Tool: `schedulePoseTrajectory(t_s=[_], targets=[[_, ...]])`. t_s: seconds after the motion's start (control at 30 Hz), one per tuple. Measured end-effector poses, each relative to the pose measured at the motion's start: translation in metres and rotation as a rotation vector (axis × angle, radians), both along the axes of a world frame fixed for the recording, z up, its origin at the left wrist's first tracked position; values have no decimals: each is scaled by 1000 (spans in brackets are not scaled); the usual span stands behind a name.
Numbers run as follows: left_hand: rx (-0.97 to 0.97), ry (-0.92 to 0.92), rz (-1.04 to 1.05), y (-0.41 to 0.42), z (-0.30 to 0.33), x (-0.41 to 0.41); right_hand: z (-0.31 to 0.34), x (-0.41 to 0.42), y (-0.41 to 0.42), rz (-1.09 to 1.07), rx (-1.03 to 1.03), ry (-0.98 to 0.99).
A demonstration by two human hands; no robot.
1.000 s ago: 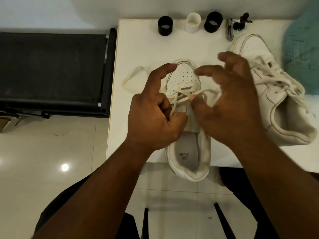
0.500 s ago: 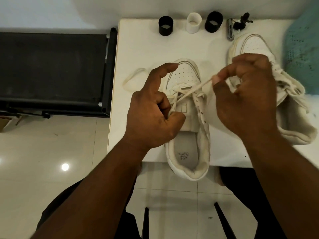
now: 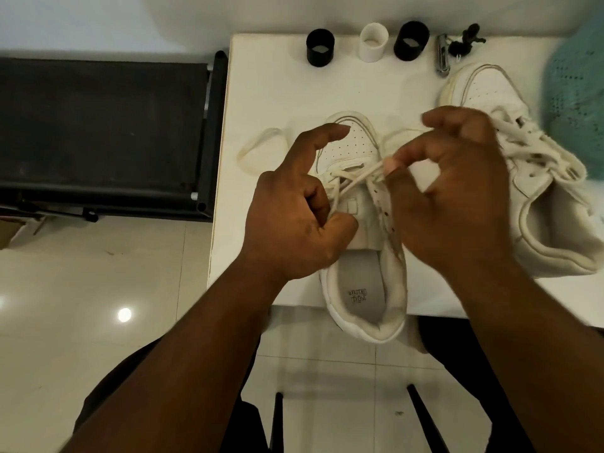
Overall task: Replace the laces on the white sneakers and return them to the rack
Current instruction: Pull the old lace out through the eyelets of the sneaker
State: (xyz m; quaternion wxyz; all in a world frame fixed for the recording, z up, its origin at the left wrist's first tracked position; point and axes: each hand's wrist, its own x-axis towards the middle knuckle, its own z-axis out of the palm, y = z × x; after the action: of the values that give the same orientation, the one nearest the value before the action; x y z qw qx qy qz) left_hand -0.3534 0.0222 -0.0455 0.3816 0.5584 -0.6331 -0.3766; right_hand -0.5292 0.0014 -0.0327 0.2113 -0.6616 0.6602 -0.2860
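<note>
A white sneaker [image 3: 358,289] lies toe-away on the white table [image 3: 271,93], its heel over the near edge. Its cream lace [image 3: 356,178] crosses the lowest eyelets. My left hand [image 3: 294,223] grips one lace end beside the tongue, with the index finger stretched over the toe. My right hand [image 3: 451,191] pinches the other lace strand between thumb and finger just above the right eyelet row. A second white sneaker [image 3: 490,93], laced, lies to the right, partly behind my right hand. A loose lace loop [image 3: 258,148] lies left of the first shoe.
Two black rings [image 3: 320,47] [image 3: 411,40] and a white ring [image 3: 373,42] stand at the table's far edge, beside a metal clip with keys [image 3: 447,53]. A teal perforated basket [image 3: 575,86] sits at the right. A black rack [image 3: 104,125] stands left of the table.
My right hand moved back left and down toward the shoe's eyelets with the lace in its pinch, after pulling it out to the right. My left hand stayed put.
</note>
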Motion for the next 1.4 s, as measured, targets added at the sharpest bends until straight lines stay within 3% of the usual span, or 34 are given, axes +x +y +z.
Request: schedulePoseTrajectory(t_s=[0.1, 0.27, 0.4, 0.63, 0.8, 0.97, 1.07, 1.17, 1.27, 1.4], targets=[[19, 7, 11, 0, -1, 1, -1, -9, -8, -145, -1, -7], [0, -5, 3, -1, 0, 1, -2, 15, 12, 154, 119, 63], [-8, 1, -2, -1, -2, 1, -4, 18, 15, 190, 129, 80], [0, 11, 11, 0, -6, 2, -3, -9, -6, -177, -183, -73], [-14, 3, 5, 1, -9, 2, -4, -30, -21, -358, -242, -117], [36, 103, 122, -7, -15, 1, -5, -25, -18, -139, -62, 18], [102, 69, 212, -18, -20, -1, -9, -20, -12, -69, 29, 71], [155, 51, 160, -22, -21, -3, -2, -17, -10, -39, 3, -5], [202, 30, 148, -23, -19, -6, 5, -10, -6, 106, 138, -156], [197, 16, 208, -20, -18, -11, -1, -3, -1, 177, 283, -123]])
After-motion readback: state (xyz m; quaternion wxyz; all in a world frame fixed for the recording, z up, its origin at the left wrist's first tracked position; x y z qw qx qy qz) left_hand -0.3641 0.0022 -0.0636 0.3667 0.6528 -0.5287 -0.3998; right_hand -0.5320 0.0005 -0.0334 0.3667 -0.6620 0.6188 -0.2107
